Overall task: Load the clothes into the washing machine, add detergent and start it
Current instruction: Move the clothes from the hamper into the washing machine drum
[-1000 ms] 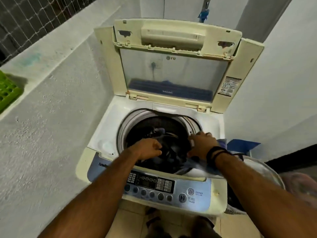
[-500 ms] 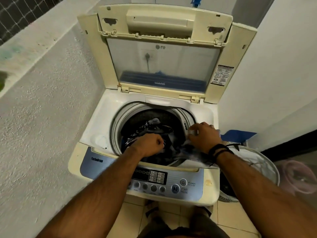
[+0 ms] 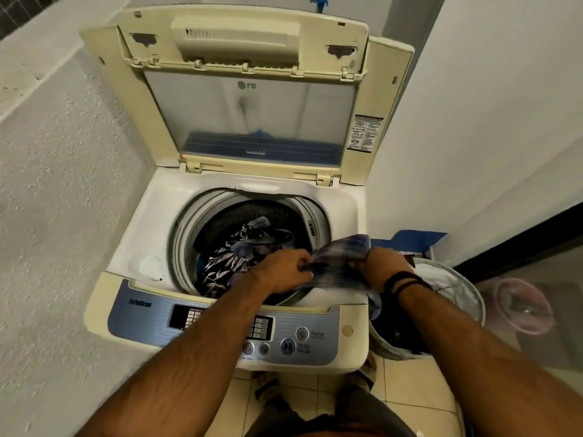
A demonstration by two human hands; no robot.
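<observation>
Checked garment (image 3: pixel 342 257) stretched sideways between left hand (image 3: pixel 284 271) and right hand (image 3: pixel 383 268).

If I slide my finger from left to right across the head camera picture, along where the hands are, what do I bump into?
Leafy dark cloth in the drum → left hand → checked cloth → right hand → white laundry basket → pink tub.

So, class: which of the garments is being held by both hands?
The checked blue cloth, stretched between left hand and right hand over the drum's rim; the leaf-print garment lies loose inside.
</observation>
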